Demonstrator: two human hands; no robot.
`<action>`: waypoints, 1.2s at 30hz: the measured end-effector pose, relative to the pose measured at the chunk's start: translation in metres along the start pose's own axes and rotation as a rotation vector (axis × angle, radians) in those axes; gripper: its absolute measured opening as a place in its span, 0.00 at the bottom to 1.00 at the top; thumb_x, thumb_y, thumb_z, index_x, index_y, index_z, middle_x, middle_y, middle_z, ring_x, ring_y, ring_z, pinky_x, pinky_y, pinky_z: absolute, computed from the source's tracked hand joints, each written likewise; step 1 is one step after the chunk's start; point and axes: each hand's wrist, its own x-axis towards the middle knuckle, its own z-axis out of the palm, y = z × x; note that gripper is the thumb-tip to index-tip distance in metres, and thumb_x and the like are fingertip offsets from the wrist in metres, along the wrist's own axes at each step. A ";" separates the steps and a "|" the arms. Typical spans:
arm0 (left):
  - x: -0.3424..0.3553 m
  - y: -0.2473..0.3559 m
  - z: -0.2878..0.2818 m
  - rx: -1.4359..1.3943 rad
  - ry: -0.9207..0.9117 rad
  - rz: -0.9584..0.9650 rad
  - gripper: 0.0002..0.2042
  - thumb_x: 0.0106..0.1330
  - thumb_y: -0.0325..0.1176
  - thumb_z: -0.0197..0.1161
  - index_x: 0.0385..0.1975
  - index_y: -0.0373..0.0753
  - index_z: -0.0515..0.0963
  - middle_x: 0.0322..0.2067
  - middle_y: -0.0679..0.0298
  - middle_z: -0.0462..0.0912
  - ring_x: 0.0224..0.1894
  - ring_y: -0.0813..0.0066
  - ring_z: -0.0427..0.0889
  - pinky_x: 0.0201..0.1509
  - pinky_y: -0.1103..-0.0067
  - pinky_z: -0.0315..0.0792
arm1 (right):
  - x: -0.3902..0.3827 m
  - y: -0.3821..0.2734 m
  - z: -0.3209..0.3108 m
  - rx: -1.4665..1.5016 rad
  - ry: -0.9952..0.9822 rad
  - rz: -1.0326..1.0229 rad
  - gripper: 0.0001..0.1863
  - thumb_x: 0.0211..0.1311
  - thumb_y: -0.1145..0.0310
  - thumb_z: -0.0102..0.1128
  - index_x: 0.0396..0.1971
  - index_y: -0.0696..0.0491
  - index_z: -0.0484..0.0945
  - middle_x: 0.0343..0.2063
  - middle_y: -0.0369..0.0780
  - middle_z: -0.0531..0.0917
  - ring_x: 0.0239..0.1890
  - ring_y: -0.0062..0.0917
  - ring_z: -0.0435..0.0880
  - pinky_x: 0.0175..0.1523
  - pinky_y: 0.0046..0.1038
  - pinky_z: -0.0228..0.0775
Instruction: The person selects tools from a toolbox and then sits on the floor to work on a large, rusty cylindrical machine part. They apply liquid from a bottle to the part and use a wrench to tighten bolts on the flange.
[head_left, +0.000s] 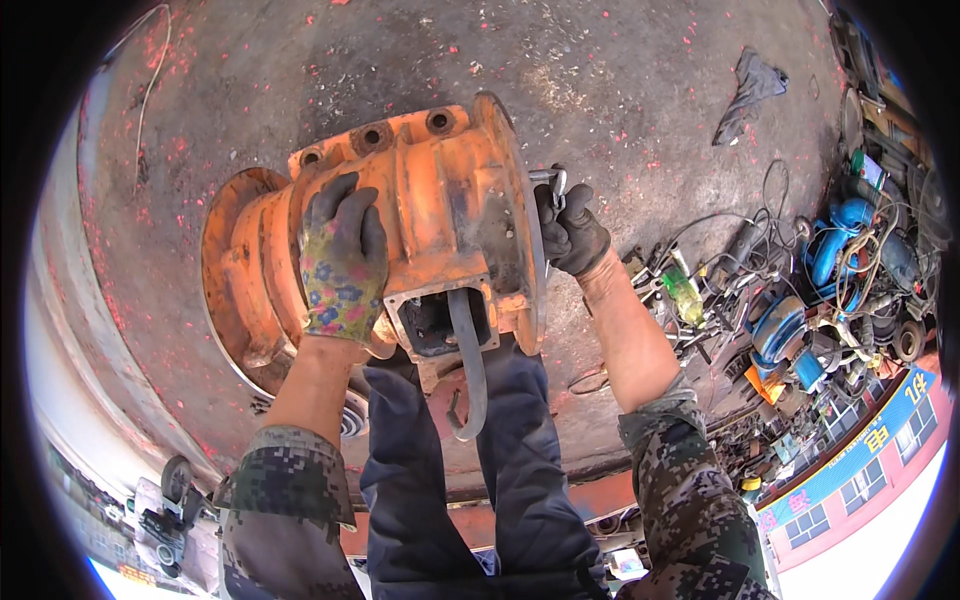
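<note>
An orange motor housing [420, 215] lies on its side in front of my legs, its paint worn and stained. My left hand [340, 265], in a floral glove with dark coated fingers, rests flat on its upper left side, fingers apart. At the right end flange, my right hand [575, 235] is closed around a bent metal wrench [558, 182], whose end points at the flange. The fingers partly hide the wrench. A square terminal box [395, 305] opens toward me, and a thick grey cable [467, 375] curves out of it.
Motor parts, cables, a blue pump-like part [830, 250] and a green bottle [685, 295] are heaped to the right. A dark rag [748, 90] lies on the floor at the far right. A wheeled machine [165, 530] stands at the lower left.
</note>
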 end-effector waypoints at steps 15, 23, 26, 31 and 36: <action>-0.002 0.000 -0.002 0.020 -0.050 -0.061 0.09 0.71 0.26 0.62 0.48 0.37 0.82 0.52 0.50 0.81 0.55 0.51 0.82 0.55 0.63 0.79 | -0.007 -0.002 0.005 0.081 0.101 -0.010 0.24 0.73 0.47 0.57 0.46 0.55 0.81 0.19 0.33 0.76 0.18 0.19 0.67 0.28 0.23 0.59; 0.001 -0.003 -0.001 0.006 -0.061 -0.034 0.09 0.72 0.26 0.60 0.47 0.34 0.82 0.53 0.49 0.79 0.55 0.49 0.80 0.58 0.63 0.77 | -0.020 -0.029 0.039 -0.523 0.617 -0.232 0.28 0.69 0.48 0.64 0.57 0.56 0.80 0.21 0.32 0.78 0.19 0.17 0.70 0.26 0.22 0.61; -0.003 -0.003 0.003 -0.012 -0.072 -0.072 0.09 0.72 0.28 0.60 0.47 0.34 0.82 0.53 0.49 0.79 0.55 0.49 0.80 0.57 0.63 0.76 | -0.019 -0.042 0.097 -0.895 1.003 -0.215 0.21 0.69 0.54 0.69 0.49 0.56 0.84 0.23 0.31 0.80 0.22 0.13 0.73 0.28 0.20 0.65; 0.000 0.007 -0.010 -0.041 -0.152 -0.165 0.10 0.73 0.33 0.62 0.49 0.37 0.82 0.54 0.52 0.79 0.56 0.51 0.79 0.58 0.63 0.75 | -0.022 -0.029 0.204 -1.350 1.170 -0.094 0.15 0.66 0.62 0.71 0.47 0.55 0.87 0.30 0.33 0.88 0.31 0.12 0.79 0.38 0.20 0.73; 0.012 0.032 -0.047 -0.203 -0.271 -0.303 0.14 0.70 0.37 0.67 0.52 0.41 0.81 0.52 0.55 0.80 0.58 0.54 0.78 0.62 0.64 0.72 | -0.025 0.007 0.260 -1.578 1.073 -0.170 0.17 0.64 0.54 0.69 0.49 0.43 0.88 0.39 0.41 0.90 0.38 0.35 0.90 0.44 0.32 0.80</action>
